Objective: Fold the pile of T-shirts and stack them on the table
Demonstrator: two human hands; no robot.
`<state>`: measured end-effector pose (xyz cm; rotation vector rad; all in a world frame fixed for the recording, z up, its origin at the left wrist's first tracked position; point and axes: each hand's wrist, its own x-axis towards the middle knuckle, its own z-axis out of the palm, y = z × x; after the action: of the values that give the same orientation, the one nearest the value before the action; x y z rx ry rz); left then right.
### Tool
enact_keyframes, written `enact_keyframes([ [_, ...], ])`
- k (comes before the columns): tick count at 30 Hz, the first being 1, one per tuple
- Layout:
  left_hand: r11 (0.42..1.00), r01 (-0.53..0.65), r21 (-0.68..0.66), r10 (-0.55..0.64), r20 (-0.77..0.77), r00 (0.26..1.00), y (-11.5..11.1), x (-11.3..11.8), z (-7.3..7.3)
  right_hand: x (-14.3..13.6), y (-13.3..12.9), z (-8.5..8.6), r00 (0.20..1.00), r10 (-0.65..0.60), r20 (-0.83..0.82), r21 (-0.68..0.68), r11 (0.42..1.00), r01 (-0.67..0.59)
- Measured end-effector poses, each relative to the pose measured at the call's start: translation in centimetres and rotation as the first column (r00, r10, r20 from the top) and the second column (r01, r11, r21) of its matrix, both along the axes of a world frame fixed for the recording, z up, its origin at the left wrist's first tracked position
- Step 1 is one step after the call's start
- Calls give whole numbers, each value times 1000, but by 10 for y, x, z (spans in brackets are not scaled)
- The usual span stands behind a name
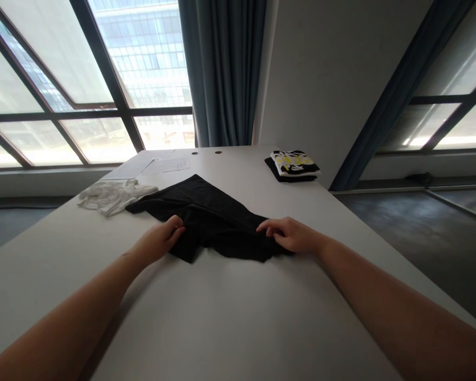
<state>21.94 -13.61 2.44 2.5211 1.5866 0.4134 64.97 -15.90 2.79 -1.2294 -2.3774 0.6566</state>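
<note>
Black cloth garment [222,219], likely light and floppy, suits edge grips: left fingers [176,224] pinch it, right fingers [270,226] curl loosely.

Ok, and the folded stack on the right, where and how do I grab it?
Probably the near edge of the stack, from the near side: fingers under the black bottom layer, thumb on the patterned top. It lies flat, layers together.

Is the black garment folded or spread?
Not folded: the black garment lies loosely spread, with creases and uneven edges.
</note>
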Motion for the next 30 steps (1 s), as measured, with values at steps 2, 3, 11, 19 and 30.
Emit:
enact_keyframes([
  [2,998,-62,-14,63,20,998,1,-8,6,-3,-4,6,995,92,-43,-38,995,-94],
  [3,998,-61,-21,62,25,998,2,-11,8,-4,-5,8,992,106,-67,-13,994,-107],
  [11,945,289,-155,-294,-11,956,16,-34,-2,1,5,-4,968,210,137,17,977,-214],
  [19,995,79,-67,-88,-133,987,9,-14,1,-15,7,-5,957,38,288,214,971,-103],
  [30,860,284,-424,-175,278,945,-27,-2,38,-19,-22,35,984,151,99,-113,984,-139],
])
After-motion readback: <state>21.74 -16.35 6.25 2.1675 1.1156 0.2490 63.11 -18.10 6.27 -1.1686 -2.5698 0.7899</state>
